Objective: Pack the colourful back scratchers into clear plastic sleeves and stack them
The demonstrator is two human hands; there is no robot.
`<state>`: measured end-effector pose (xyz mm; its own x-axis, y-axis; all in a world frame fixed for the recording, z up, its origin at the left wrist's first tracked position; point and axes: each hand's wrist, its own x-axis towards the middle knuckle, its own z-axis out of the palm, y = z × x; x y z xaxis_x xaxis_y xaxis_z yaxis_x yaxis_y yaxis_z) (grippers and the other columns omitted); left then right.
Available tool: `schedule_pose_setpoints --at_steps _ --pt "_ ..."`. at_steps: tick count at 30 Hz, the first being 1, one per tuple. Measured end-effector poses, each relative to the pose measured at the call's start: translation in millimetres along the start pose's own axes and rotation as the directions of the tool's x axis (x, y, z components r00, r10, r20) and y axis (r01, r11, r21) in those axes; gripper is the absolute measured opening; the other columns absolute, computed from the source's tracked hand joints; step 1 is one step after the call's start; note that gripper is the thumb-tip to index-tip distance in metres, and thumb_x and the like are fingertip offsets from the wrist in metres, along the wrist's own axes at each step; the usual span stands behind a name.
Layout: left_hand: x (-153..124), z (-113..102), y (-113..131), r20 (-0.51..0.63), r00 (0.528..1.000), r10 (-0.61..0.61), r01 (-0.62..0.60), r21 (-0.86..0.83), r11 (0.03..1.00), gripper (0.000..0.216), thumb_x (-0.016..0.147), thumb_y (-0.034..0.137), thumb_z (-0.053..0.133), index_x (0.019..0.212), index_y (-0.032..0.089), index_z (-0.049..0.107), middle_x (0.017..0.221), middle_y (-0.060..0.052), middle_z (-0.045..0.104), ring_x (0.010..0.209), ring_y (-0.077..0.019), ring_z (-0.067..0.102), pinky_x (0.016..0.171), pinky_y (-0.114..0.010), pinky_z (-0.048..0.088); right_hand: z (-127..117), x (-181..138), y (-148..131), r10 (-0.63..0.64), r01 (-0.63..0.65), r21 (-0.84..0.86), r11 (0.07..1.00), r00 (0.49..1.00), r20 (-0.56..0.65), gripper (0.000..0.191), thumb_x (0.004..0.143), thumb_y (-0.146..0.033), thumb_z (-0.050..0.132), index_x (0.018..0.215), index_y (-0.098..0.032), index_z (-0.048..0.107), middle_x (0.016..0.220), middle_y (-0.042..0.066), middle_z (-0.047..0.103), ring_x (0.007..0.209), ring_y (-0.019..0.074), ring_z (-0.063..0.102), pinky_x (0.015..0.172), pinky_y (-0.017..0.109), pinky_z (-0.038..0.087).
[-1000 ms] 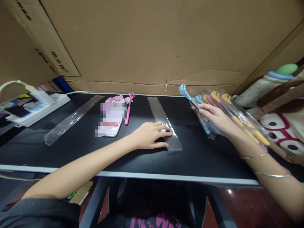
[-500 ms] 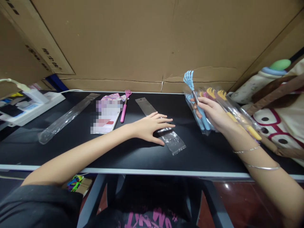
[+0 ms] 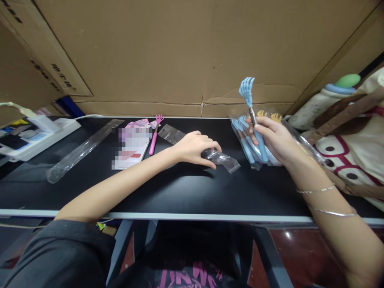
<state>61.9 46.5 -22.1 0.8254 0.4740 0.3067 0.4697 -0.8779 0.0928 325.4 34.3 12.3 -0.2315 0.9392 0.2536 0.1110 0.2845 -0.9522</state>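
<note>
My right hand (image 3: 271,138) holds a blue back scratcher (image 3: 247,93) upright, its claw end up, with the fingers round the metal shaft and top of the handle. Just behind it lie more blue back scratchers (image 3: 245,142) in clear wrappers, partly covered by the hand. My left hand (image 3: 199,148) is curled over a clear plastic sleeve (image 3: 226,160) on the desk; the sleeve is bent and passes between fingers and thumb. Left of that hand lies a pink back scratcher (image 3: 154,142), unwrapped.
Beside the pink scratcher is a stack of printed papers (image 3: 132,160), partly blurred. Another clear sleeve (image 3: 87,150) lies further left, near a white power strip (image 3: 48,138). Wrapped yellow scratchers (image 3: 276,117), a bottle (image 3: 322,102) and a cartoon-eyed bag (image 3: 357,160) are at right. Cardboard (image 3: 150,52) walls the back.
My left hand has curled its fingers on the clear sleeve, which has turned and bent. My right hand has moved the blue back scratcher slightly up and to the right.
</note>
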Motion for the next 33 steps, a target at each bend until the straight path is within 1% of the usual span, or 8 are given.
schedule_pose_setpoints --at_steps 6,10,13,18,22,27,29,33 --pt "0 -15 -8 -0.205 0.978 -0.037 0.054 0.080 0.995 0.048 0.084 0.067 0.061 0.108 0.026 0.067 0.090 0.003 0.072 0.090 -0.0168 0.065 0.074 -0.030 0.031 -7 2 -2 -0.005 0.003 -0.036 0.999 0.997 -0.072 0.019 0.085 -0.022 0.060 0.102 -0.018 0.066 0.076 -0.004 0.055 0.051 0.0062 0.042 0.053 0.027 0.030" --pt "-1 -21 -11 -0.275 0.960 -0.062 0.092 0.094 0.991 0.045 0.090 0.066 0.054 0.105 0.026 0.068 0.077 0.004 0.067 0.080 -0.0152 0.063 0.071 -0.029 0.031 -8 4 0 0.011 -0.015 -0.042 0.999 0.997 -0.076 0.018 0.084 -0.023 0.061 0.101 -0.019 0.066 0.076 -0.004 0.055 0.051 0.0071 0.042 0.055 0.028 0.028" --pt "-1 -17 -10 -0.239 0.970 -0.035 0.065 0.118 0.991 0.041 0.091 0.062 0.055 0.109 0.026 0.066 0.078 0.003 0.067 0.081 -0.0153 0.063 0.072 -0.029 0.032 -9 5 3 0.020 -0.022 -0.042 0.999 0.999 -0.042 0.021 0.084 -0.025 0.062 0.104 -0.021 0.066 0.078 -0.005 0.056 0.053 0.0083 0.046 0.058 0.029 0.031" --pt "-5 1 -7 -0.097 0.995 -0.012 0.030 0.179 0.983 0.041 0.091 0.055 0.060 0.122 0.028 0.062 0.100 0.000 0.069 0.095 -0.0179 0.063 0.079 -0.030 0.035 -11 3 2 0.018 -0.019 -0.070 0.997 1.000 -0.011 0.020 0.085 -0.030 0.063 0.104 -0.022 0.065 0.080 -0.005 0.055 0.052 0.0070 0.044 0.057 0.029 0.029" --pt "-11 13 -8 -0.020 0.998 -0.056 0.059 0.174 0.983 0.047 0.090 0.059 0.059 0.125 0.027 0.062 0.114 -0.004 0.067 0.105 -0.0214 0.061 0.085 -0.032 0.037 -13 -2 -7 0.042 -0.040 -0.206 0.978 0.999 0.007 0.021 0.087 -0.036 0.063 0.102 -0.021 0.062 0.082 -0.003 0.056 0.052 0.0057 0.041 0.053 0.027 0.028" --pt "-16 19 -12 0.024 0.996 -0.090 0.088 0.073 0.993 0.050 0.094 0.057 0.054 0.132 0.025 0.059 0.131 -0.006 0.061 0.116 -0.0224 0.057 0.100 -0.035 0.039 -22 -21 -17 0.124 -0.051 -0.497 0.866 0.986 0.114 0.039 0.088 -0.054 0.059 0.107 -0.020 0.060 0.077 0.000 0.059 0.056 0.0091 0.047 0.051 0.024 0.037" --pt "-17 21 -14 0.033 0.995 -0.093 0.091 0.040 0.995 0.050 0.094 0.056 0.054 0.133 0.025 0.058 0.133 -0.006 0.060 0.118 -0.0225 0.056 0.101 -0.035 0.040 -30 -35 -16 0.212 -0.077 -0.579 0.811 0.962 0.170 0.045 0.089 -0.060 0.054 0.112 -0.021 0.058 0.078 0.001 0.061 0.055 0.0109 0.050 0.049 0.025 0.041" --pt "-18 24 -17 0.015 0.996 -0.086 0.086 0.001 0.996 0.048 0.095 0.054 0.052 0.133 0.025 0.058 0.133 -0.007 0.059 0.117 -0.0223 0.056 0.098 -0.035 0.044 -47 -70 -10 0.346 -0.076 -0.685 0.724 0.900 0.265 0.049 0.088 -0.063 0.050 0.117 -0.024 0.060 0.083 0.005 0.067 0.056 0.0175 0.060 0.052 0.031 0.051"
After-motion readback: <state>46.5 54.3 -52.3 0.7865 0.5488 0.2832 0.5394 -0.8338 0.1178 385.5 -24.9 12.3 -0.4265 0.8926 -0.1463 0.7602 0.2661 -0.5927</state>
